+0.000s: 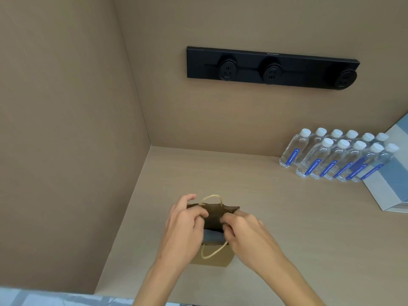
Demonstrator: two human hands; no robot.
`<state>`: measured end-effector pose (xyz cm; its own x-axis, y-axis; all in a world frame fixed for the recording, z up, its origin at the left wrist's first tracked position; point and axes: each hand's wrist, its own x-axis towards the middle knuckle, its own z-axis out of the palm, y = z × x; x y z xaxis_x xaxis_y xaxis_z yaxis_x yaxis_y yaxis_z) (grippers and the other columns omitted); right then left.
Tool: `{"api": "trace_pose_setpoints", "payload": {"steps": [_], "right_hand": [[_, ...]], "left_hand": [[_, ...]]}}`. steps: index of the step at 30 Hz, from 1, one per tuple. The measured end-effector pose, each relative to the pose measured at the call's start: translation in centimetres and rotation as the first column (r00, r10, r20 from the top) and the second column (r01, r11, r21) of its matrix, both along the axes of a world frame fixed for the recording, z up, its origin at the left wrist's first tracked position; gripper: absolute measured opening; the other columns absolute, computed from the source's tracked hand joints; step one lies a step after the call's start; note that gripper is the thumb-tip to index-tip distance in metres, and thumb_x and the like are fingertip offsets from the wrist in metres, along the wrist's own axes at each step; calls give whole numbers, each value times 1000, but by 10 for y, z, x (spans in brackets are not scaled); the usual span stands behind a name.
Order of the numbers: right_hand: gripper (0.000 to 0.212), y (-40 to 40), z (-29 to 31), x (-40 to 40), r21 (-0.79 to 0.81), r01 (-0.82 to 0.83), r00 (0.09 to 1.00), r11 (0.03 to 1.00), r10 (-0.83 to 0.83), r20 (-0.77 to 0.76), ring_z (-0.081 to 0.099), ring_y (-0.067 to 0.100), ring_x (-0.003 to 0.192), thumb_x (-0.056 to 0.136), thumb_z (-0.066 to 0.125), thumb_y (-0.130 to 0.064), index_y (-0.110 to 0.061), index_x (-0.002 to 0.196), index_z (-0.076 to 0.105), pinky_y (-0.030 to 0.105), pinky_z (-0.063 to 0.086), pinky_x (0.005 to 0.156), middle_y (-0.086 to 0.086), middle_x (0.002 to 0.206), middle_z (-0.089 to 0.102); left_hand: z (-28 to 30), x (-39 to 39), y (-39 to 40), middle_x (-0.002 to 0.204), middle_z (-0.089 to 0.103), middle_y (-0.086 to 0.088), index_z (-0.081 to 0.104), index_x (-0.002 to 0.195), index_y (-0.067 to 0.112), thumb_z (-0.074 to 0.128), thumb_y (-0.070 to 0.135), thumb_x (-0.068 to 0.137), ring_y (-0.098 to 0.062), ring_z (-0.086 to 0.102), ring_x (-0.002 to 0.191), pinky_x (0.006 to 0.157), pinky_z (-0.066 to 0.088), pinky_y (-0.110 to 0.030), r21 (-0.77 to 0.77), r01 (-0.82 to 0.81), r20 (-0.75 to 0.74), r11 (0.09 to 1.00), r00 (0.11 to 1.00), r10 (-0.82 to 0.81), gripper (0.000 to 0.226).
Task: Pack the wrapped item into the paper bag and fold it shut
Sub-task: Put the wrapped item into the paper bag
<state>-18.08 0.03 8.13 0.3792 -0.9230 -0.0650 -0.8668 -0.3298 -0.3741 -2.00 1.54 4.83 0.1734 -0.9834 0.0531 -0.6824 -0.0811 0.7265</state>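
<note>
A small brown paper bag point(217, 259) with pale rope handles stands on the beige counter, near its front. Its mouth is open, and a grey-blue wrapped item point(213, 236) shows inside it. My left hand point(185, 224) pinches the bag's far top edge on the left. My right hand point(245, 230) pinches the same edge on the right. That far wall point(215, 215) leans toward me over the opening. One handle sticks up behind my fingers and the other hangs down the bag's near face.
Several clear water bottles point(335, 155) with white caps and blue labels stand at the back right. A white and blue box point(390, 184) lies beside them at the right edge. A black socket strip point(271, 67) hangs on the back wall. A side wall closes the left.
</note>
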Motion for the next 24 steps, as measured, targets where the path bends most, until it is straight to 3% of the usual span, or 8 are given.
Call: {"api": "trace_pose_setpoints", "payload": {"steps": [4,7,9,12,15,17,20,24], "right_hand": [[22,3,-4,7,15,109,994,994,-108,-33,61,28,81,91,49,-38,-21,79,43,32,47,62,0,87,55],[7,6,-3,7,24,165,985,986,-164,-59,59,30,83,90,49,-22,-20,92,43,33,45,60,1,92,51],[21,10,-3,0,40,186,977,982,-181,-115,56,32,83,85,45,-9,-22,101,43,32,41,59,1,97,48],[28,20,1,-14,-33,85,986,996,-89,-138,44,28,89,80,43,-1,-20,100,44,32,39,69,3,102,39],[22,22,7,-18,-153,-112,986,982,91,-139,38,23,84,86,25,-8,-21,82,43,32,36,67,0,95,41],[16,22,11,-17,-75,-355,918,932,332,-215,39,19,84,90,29,-19,-23,77,37,35,40,67,-5,91,43],[10,21,15,-7,77,-688,661,721,667,-342,55,24,74,80,57,-5,-13,75,53,36,46,50,4,84,56],[30,3,3,17,347,-536,551,770,630,-547,65,41,90,80,59,6,-1,110,61,37,42,57,21,105,63]], "left_hand": [[13,-2,7,147,34,16,59,73,27,56,51,80,-20,54,119,85,47,-37,257,-95,193,962,980,46,26],[19,1,11,150,34,8,53,76,26,63,27,86,-34,58,112,81,47,-38,314,-150,207,938,975,86,14],[20,7,15,144,40,6,55,84,26,57,14,85,-37,58,105,75,44,-36,323,-168,202,931,974,105,12],[17,14,19,132,45,8,58,96,29,49,6,78,-33,56,96,78,47,-37,357,-133,187,925,980,69,31],[12,16,23,140,39,8,55,121,32,46,2,76,-32,57,111,91,49,-39,365,-63,160,929,987,4,55],[10,15,26,141,38,9,50,127,33,45,0,74,-31,56,114,92,49,-39,351,-36,136,936,991,-13,62],[6,14,32,138,38,11,46,130,35,46,-1,74,-29,57,111,89,51,-38,354,-5,111,935,993,-36,66],[4,16,38,142,34,12,40,129,42,47,-5,74,-29,57,110,85,51,-38,359,30,100,933,993,-70,73]]}}
